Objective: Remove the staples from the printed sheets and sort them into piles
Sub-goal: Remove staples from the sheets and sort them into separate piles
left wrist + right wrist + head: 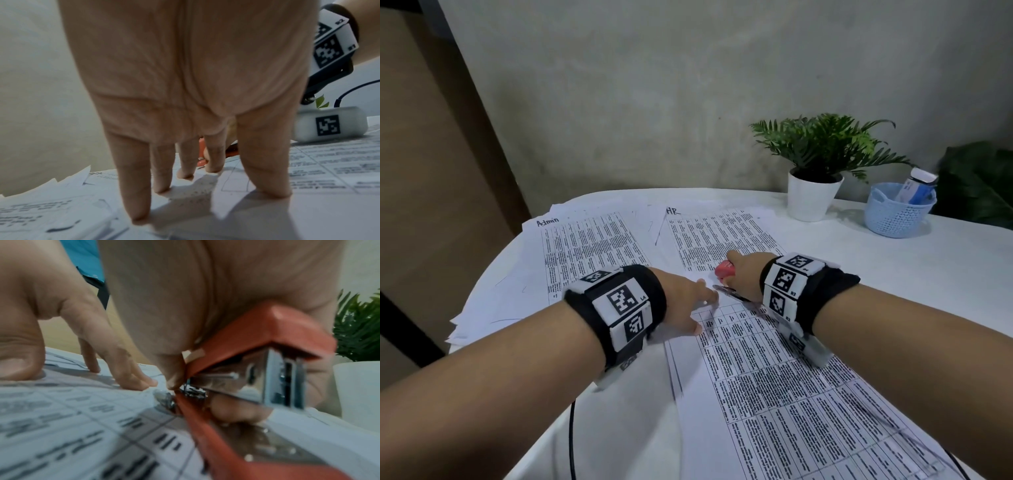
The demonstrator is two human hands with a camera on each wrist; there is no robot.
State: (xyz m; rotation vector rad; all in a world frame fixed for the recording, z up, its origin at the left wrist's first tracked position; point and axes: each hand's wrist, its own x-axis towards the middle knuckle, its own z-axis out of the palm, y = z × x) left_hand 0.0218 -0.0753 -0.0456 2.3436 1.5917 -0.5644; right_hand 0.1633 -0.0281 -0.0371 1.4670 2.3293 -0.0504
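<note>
I'm pressing my left hand (685, 301) flat, fingers (135, 194) straight and spread, on the top corner of the near sheets (784, 387). My right hand (743, 274) is gripping the red stapler (257, 344), curled around it, its rear metal tip touching that corner just beside my left fingertips. Two piles, Admin (585, 246) and HR (715, 233), are lying beyond on the table (928, 260).

Far right of the white surface (945, 274): a fern (822, 144) in a white pot (812, 198), beside a blue basket (897, 214) holding a tube (916, 186). Grey wall (654, 85) behind; black cable (572, 442) at the near edge.
</note>
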